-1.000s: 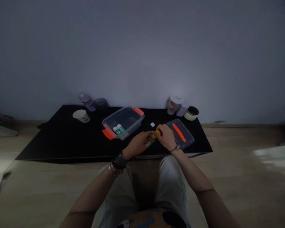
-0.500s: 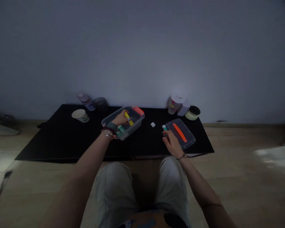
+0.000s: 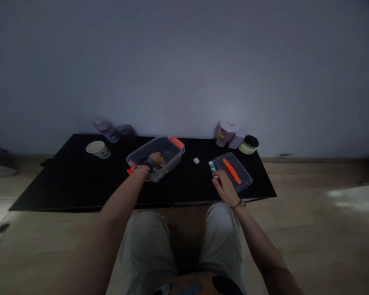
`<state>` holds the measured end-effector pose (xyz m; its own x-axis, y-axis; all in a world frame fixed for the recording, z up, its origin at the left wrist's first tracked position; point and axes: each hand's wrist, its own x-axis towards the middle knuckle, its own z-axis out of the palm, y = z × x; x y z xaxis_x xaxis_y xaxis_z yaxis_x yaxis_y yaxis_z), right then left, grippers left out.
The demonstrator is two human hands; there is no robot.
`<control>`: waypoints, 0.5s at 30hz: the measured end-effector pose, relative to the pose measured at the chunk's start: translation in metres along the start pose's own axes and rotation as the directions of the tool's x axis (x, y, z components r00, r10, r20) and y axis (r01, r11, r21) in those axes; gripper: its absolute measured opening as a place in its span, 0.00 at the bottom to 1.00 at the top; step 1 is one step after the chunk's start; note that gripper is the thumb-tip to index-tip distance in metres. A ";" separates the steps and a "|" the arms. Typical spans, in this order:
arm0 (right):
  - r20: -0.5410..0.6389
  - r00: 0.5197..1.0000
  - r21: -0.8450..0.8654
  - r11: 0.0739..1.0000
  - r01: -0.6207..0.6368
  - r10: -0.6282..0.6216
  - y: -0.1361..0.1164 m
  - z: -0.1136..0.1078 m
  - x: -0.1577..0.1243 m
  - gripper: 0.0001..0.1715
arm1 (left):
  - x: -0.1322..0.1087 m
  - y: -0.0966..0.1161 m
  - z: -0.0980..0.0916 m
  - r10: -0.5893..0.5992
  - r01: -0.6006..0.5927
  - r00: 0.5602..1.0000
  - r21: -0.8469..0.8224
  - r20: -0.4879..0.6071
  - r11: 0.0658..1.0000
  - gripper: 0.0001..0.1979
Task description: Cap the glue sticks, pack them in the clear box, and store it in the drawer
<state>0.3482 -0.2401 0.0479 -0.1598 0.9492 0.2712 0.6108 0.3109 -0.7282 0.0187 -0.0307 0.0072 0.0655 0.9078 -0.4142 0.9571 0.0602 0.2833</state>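
Note:
My left hand is down inside a clear plastic box with orange latches. Its fingers are closed on a slim yellow stick-like thing, mostly hidden by the hand. Something green lies beneath my wrist in the box. To the right, my right hand has its fingers curled at the lower end of a green and white glue stick. That hand lies by the left edge of a clear lid with an orange handle.
A small white case lies on the black table between box and lid. At the left are a paper cup, a spray bottle and a dark jar. A lidded plastic cup, pale box and cream tin stand back right.
My left hand has lowered the yellow thing deeper into the box. More of the glue stick shows above my right hand, which has shifted slightly. The view has moved a little.

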 end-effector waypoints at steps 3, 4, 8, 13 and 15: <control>0.010 1.000 -0.007 1.000 -0.001 0.001 0.001 0.001 0.001 0.16 | 0.003 -0.001 0.003 -0.025 0.026 1.000 0.082 -0.014 0.996 0.15; 0.014 1.000 -0.008 1.000 0.000 0.000 0.001 0.001 0.001 0.16 | 0.004 -0.002 0.004 -0.026 0.028 0.999 0.102 -0.023 0.994 0.16; 0.026 1.000 -0.016 1.000 0.004 -0.004 0.001 0.001 0.001 0.16 | 0.003 -0.006 0.008 -0.012 0.018 0.999 0.139 -0.046 0.990 0.19; 0.035 0.999 -0.054 0.999 0.001 0.001 0.003 0.001 0.000 0.15 | -0.008 -0.007 0.008 0.029 -0.018 0.995 0.121 -0.093 0.993 0.17; 0.026 1.000 -0.103 0.995 -0.013 0.015 0.007 0.001 0.001 0.16 | -0.014 -0.003 0.003 0.078 -0.067 0.988 0.086 -0.133 0.994 0.16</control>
<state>0.3518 -0.2367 0.0429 -0.1704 0.9548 0.2436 0.6893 0.2921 -0.6630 0.0155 -0.0447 0.0097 0.1020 0.9568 -0.2721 0.9713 -0.0368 0.2348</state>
